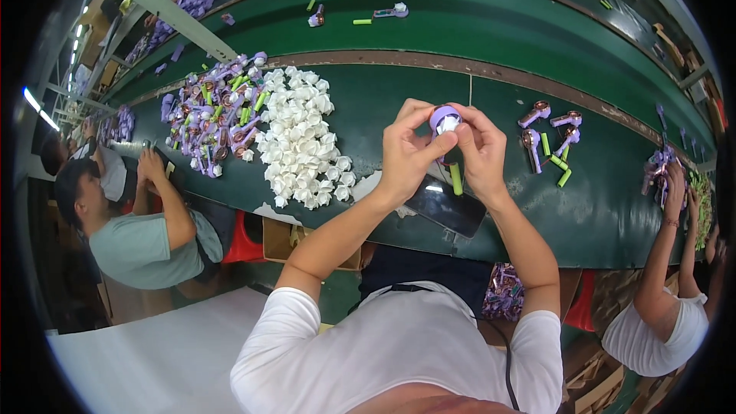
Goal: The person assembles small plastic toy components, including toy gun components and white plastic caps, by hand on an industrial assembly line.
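Over the bench in front of me, my left hand (402,155) and my right hand (484,155) both grip a small purple handheld-fan housing (442,113). A white bladed fan wheel (448,129) sits in its round opening, with both thumbs pressing at it. Below my fingers hangs a green cylindrical battery (456,179); its link to the housing is mostly hidden. To the left lies a large heap of white fan wheels (299,138). Beyond it is a pile of purple fan housings (211,119) with green batteries among them. On the right, several purple fan units (530,140) lie with their batteries.
A dark phone (448,205) rests on the green bench (368,92) under my hands. Behind runs a green conveyor belt (445,0) carrying a few fan parts. Co-workers sit at the left (153,238) and right (659,314). A cardboard box (277,241) stands below the bench edge.
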A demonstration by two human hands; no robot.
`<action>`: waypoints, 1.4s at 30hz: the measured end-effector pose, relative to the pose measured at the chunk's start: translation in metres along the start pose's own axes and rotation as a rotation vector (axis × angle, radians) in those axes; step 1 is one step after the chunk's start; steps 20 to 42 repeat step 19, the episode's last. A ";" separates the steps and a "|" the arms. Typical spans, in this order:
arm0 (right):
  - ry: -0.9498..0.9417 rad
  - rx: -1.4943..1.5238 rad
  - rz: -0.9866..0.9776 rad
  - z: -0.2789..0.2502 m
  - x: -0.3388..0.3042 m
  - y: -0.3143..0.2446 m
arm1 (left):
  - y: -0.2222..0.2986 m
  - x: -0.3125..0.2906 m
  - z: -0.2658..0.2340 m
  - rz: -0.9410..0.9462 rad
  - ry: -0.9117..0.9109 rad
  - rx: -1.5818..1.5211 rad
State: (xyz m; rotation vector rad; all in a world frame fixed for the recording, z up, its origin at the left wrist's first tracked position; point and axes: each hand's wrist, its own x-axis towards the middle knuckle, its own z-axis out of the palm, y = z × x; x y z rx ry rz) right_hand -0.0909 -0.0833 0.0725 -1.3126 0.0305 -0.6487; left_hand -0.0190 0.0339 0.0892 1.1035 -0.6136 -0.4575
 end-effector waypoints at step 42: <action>-0.956 -0.665 -0.241 0.059 0.030 0.113 | -0.049 -0.169 -0.106 0.336 0.481 1.372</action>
